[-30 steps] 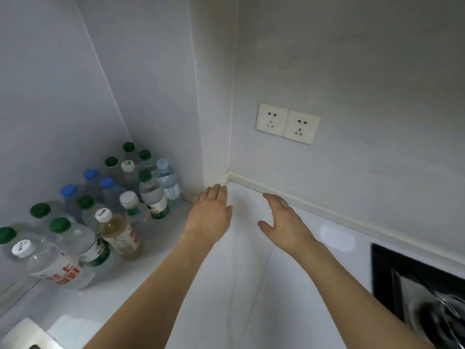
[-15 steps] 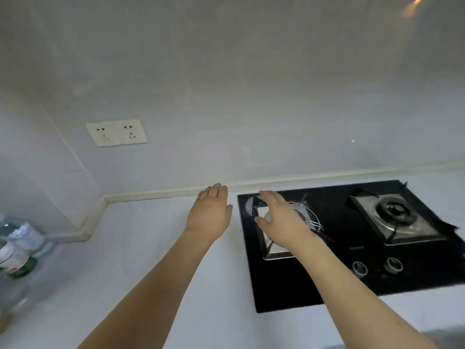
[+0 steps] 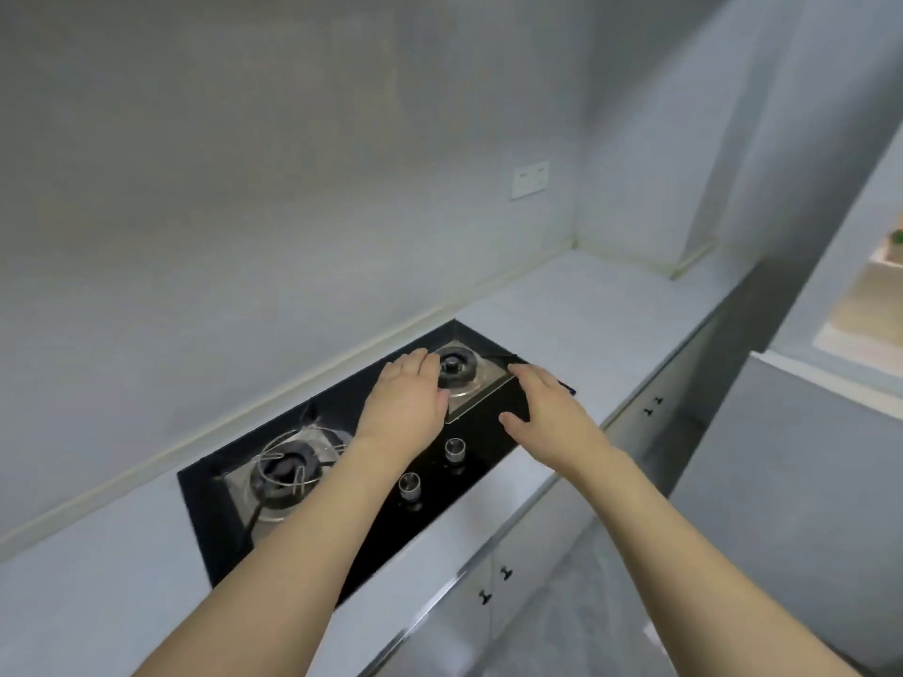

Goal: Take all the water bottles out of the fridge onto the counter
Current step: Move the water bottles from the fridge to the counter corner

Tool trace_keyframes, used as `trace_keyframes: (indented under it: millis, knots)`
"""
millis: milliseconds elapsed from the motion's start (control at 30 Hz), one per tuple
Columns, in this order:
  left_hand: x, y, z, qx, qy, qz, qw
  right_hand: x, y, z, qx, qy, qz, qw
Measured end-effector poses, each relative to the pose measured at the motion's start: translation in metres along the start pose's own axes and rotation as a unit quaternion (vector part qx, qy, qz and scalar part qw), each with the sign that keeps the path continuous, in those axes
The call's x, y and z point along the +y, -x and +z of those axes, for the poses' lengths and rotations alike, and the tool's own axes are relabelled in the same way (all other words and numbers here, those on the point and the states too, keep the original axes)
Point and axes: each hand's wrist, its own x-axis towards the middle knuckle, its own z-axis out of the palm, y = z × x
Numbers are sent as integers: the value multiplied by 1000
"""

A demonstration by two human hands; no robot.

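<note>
Both my hands are stretched out in front of me above the white counter (image 3: 596,315). My left hand (image 3: 405,398) is palm down with fingers together and holds nothing. My right hand (image 3: 547,408) is palm down too, thumb spread, also holding nothing. They hover over a black gas hob (image 3: 381,461). No water bottles and no fridge are in view.
The hob has two burners, the left burner (image 3: 283,473) and the right burner (image 3: 457,368), plus two knobs (image 3: 409,483). A wall socket (image 3: 530,179) is at the back right. Cabinet doors with black handles (image 3: 505,574) run under the counter edge. A grey floor lies at the lower right.
My view has swung right: the cluster of bottles in the left corner has left the frame, and the hob and right end of the counter have come in. Both hands stay outstretched and hold nothing.
</note>
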Motion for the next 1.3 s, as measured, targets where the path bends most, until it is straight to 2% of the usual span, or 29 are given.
trace_keyframes:
  millis: [400, 667, 800, 833, 1300]
  knots:
    - [185, -114, 64, -44, 8, 200, 979, 170, 29, -91, 97, 5, 162, 982]
    - [285, -224, 118, -63, 53, 260, 962, 280, -10, -144, 113, 13, 229, 967]
    - [323, -270, 140, -66, 66, 263, 960, 323, -33, -170, 119, 14, 258, 959]
    - [351, -299, 152, -69, 66, 279, 955, 353, -47, -187, 128, 15, 271, 954]
    - [485, -383, 171, -113, 137, 357, 917, 456, -55, -269, 216, 21, 360, 907]
